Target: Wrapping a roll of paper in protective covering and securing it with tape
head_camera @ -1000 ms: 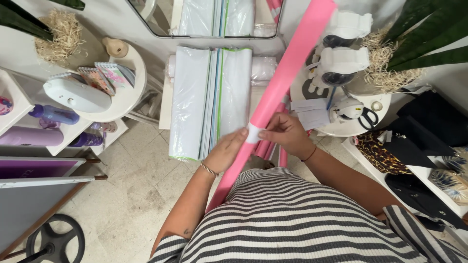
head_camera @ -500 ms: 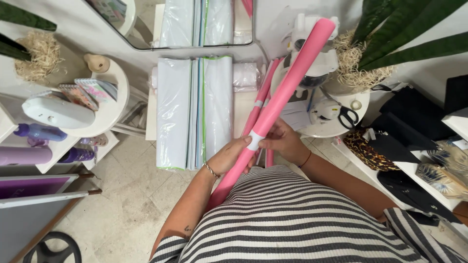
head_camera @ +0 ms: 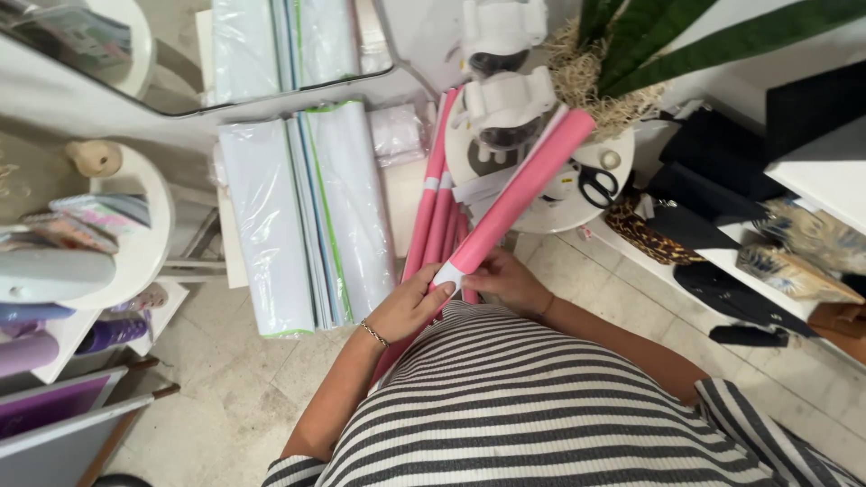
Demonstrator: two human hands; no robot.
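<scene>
Both hands (head_camera: 460, 293) around pink roll (head_camera: 519, 203)

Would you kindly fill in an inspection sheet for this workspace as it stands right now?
Surface: tiled floor; round white table ahead.
Job's things: pink roll tilted up, white band near its lower end; more pink rolls lean behind it.
Clutter: scissors and white machine on the table; clear-wrapped rolls; purple rolls.
Hands: left hand and right hand both grip the pink roll at the band.
Cables: nothing seen.
Surroundings: mirror, potted plant, shelf of dark items.
</scene>
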